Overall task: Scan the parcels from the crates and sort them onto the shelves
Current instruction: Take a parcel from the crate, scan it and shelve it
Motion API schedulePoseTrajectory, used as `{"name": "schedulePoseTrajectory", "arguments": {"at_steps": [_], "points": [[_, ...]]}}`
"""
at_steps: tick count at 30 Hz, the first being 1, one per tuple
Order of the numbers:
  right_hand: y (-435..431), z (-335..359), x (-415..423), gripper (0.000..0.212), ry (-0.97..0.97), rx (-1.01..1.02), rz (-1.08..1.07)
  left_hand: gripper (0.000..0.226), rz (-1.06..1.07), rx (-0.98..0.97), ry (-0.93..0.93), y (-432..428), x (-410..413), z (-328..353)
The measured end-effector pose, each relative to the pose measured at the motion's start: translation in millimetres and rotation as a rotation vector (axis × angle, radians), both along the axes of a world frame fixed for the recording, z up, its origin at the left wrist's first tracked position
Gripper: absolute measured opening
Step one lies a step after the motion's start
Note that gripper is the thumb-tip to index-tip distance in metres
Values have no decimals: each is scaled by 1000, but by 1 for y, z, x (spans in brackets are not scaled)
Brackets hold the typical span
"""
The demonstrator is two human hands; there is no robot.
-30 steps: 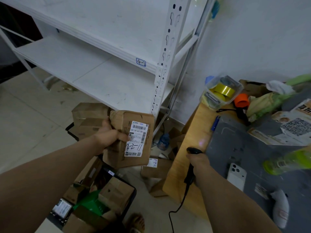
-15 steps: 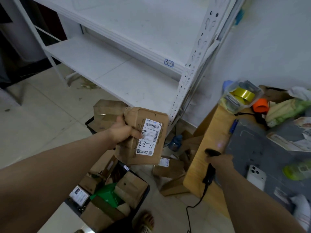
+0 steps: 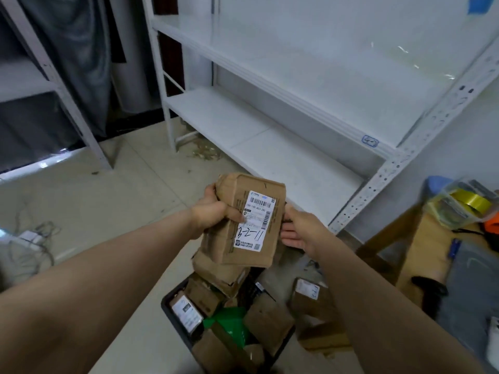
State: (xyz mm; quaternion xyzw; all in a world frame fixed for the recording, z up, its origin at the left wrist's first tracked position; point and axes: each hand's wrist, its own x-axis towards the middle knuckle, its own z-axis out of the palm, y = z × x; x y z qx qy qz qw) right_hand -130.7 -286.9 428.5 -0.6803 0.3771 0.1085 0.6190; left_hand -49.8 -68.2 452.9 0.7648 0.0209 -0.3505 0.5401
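Parcel (image 3: 224,238) is held above the crate (image 3: 172,319), before the shelves (image 3: 270,147). Left hand (image 3: 213,211) has fingers clenched round its left edge, thumb on the label (image 3: 255,221). Right hand (image 3: 299,230) touches its right edge; its fingers are hidden, so I cannot tell their grip.

Brown cardboard parcel (image 3: 216,247) carries a white label (image 3: 255,221) with black barcode stripes. White shelving (image 3: 270,141) behind it; below it, a black crate (image 3: 172,317) holding a green bag (image 3: 226,323).
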Motion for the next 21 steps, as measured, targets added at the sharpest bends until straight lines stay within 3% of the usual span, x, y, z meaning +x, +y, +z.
{"name": "schedulePoseTrajectory", "arguments": {"at_steps": [3, 10, 17, 21], "points": [[94, -5, 41, 51, -11, 25, 60, 109, 19, 1, 11, 90, 23, 2], [283, 13, 116, 46, 56, 51, 260, 97, 171, 42, 53, 277, 70, 23], [357, 65, 199, 25, -97, 3, 320, 96, 283, -23, -52, 354, 142, 47], [363, 71, 246, 23, -167, -18, 296, 97, 288, -81, -93, 362, 194, 52]]}}
